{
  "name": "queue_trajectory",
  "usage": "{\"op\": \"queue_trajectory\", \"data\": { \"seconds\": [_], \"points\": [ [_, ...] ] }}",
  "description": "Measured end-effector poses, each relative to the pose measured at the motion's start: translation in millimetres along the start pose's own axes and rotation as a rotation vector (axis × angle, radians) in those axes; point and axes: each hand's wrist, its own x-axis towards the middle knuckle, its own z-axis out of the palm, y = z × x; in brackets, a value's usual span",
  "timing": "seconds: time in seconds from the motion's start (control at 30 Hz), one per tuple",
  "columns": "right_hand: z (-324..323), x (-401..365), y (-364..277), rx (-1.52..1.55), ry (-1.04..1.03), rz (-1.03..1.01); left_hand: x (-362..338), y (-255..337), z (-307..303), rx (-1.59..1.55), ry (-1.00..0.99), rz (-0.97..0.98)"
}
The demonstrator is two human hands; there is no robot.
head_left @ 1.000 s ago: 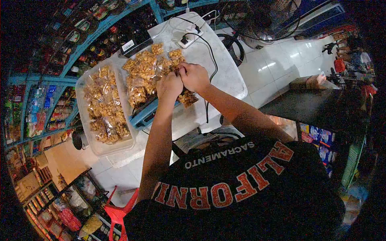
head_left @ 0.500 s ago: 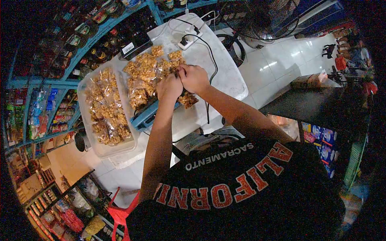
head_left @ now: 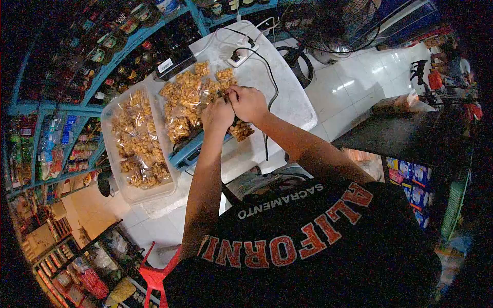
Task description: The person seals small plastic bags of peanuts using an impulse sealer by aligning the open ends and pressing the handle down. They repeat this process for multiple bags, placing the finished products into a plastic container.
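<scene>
My left hand (head_left: pixel 218 114) and my right hand (head_left: pixel 248 103) meet over the white table (head_left: pixel 287 113), fingers curled in and knuckles touching. What they grip is hidden beneath them. Under my left forearm lies a blue device (head_left: pixel 189 153) that looks like a bag sealer, its far end covered by the hands. A clear packet of golden-brown snacks (head_left: pixel 241 131) sticks out below my right hand. Beyond the hands, similar snack packets (head_left: pixel 182 95) are heaped on the table. To the left, a clear plastic tub (head_left: pixel 149 194) holds more filled packets.
A white power strip (head_left: pixel 237 59) with black plugs and a cable (head_left: pixel 272 72) lies at the table's far side. A dark box with a white label (head_left: pixel 165 65) stands behind the packets. Stocked blue shelves (head_left: pixel 77 109), a fan (head_left: pixel 334 25) and a red stool (head_left: pixel 154 277) surround the table.
The view has shifted slightly, so the table and tub appear a little lower. Both hands keep nearly the same place and curled pose.
</scene>
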Motion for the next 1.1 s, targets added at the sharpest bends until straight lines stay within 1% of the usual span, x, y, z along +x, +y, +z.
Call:
{"op": "queue_trajectory", "data": {
  "seconds": [0.17, 0.4, 0.47, 0.57, 0.67, 0.77, 1.0, 1.07, 1.1],
  "points": [
    [0.7, 0.4, 0.2, -0.011, -0.023, 0.013, 0.1, -1.7, 3.4, 0.039, 0.039, 0.017],
    [3.0, 0.7, 1.9, -0.003, -0.009, -0.005, -4.7, 2.6, -3.2, 0.026, 0.037, 0.015],
    [5.3, 0.5, 3.6, -0.006, 0.001, -0.006, -1.4, -1.4, 4.6, 0.012, 0.095, 0.016],
    [2.0, 0.1, 0.7, -0.012, 0.005, -0.004, 2.8, -5.0, 8.6, 0.040, 0.040, 0.016],
    [-0.1, -1.1, -1.5, 0.000, -0.003, 0.011, -1.4, -1.9, 0.3, 0.026, 0.003, 0.034],
    [1.5, -0.9, -0.1, 0.004, 0.014, -0.004, 4.5, -7.4, 10.8, 0.036, 0.032, 0.056],
    [7.1, 0.2, 4.1, 0.001, 0.038, -0.006, -2.1, -1.5, 2.2, -0.005, 0.077, 0.028],
    [6.7, 0.0, 3.6, 0.009, 0.051, -0.012, 5.7, -11.6, 17.5, 0.021, 0.104, 0.111],
    [5.5, 0.2, 3.0, 0.007, 0.036, 0.002, 5.8, -12.8, 19.2, 0.021, 0.104, 0.111]
  ]
}}
